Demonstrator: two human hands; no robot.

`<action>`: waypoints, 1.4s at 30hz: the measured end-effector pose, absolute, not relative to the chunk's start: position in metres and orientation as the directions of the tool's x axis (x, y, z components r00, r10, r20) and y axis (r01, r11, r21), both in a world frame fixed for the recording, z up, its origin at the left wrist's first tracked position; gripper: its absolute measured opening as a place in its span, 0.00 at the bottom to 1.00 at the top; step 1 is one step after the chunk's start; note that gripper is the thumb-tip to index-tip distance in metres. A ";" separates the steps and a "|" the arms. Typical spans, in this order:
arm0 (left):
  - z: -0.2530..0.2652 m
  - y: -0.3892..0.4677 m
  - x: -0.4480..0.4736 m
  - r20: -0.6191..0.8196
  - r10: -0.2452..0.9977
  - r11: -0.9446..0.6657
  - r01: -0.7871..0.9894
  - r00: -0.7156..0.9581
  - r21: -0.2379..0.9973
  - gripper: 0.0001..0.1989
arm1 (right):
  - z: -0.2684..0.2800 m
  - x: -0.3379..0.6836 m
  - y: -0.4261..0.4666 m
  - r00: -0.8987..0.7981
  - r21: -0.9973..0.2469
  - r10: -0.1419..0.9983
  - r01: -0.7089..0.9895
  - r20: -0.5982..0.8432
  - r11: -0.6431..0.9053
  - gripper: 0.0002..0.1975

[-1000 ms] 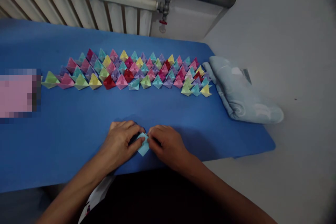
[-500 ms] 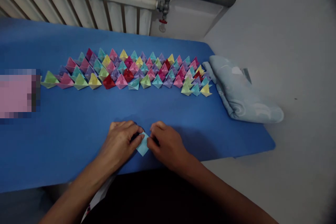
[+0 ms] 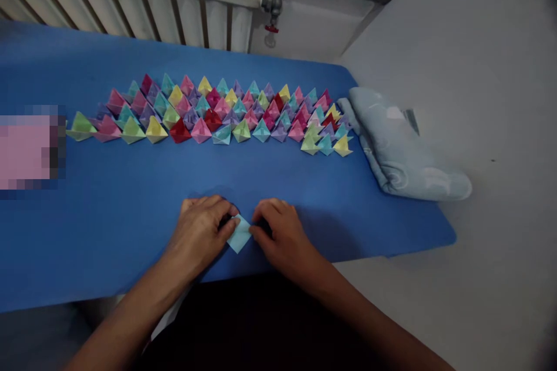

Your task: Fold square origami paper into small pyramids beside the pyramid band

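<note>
Edged outward, right hand [image 3: 281,236] curls loosely, grip unclear, at blue paper [image 3: 239,237] between hands, left hand [image 3: 196,227] pinching it.

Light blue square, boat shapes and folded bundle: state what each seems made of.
Light blue square: probably matte paper, thin with crisp edges. Boat shapes: likely matte paper, sharply creased. Folded bundle: soft, dull fabric, perhaps fleece, with rounded folds.

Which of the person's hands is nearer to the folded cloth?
Right: the right hand lies left of the folded cloth; the left hand is farther left, across the blue paper.
</note>
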State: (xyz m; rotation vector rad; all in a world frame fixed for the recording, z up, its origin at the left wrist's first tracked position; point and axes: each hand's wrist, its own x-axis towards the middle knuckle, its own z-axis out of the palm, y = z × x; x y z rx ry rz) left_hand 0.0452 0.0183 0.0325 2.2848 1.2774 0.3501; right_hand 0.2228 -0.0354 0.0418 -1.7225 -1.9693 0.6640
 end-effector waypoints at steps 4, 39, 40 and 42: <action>0.034 0.018 0.046 -0.034 0.851 -0.431 0.733 0.524 0.526 0.05 | 0.037 0.223 -0.038 -0.106 -0.649 0.994 0.754 0.039 0.106 0.06; 0.037 0.001 0.027 -0.041 0.927 -0.280 0.760 0.373 0.586 0.09 | 0.054 0.203 -0.016 -0.160 -0.867 0.956 0.477 -0.245 -0.142 0.05; 0.037 0.001 0.027 -0.043 0.925 -0.288 0.768 0.379 0.572 0.09 | 0.054 0.203 -0.016 -0.161 -0.867 0.957 0.479 -0.239 -0.136 0.05; 0.037 0.002 0.028 -0.048 0.918 -0.306 0.782 0.393 0.543 0.09 | 0.052 0.203 -0.016 -0.166 -0.863 0.961 0.492 -0.223 -0.115 0.05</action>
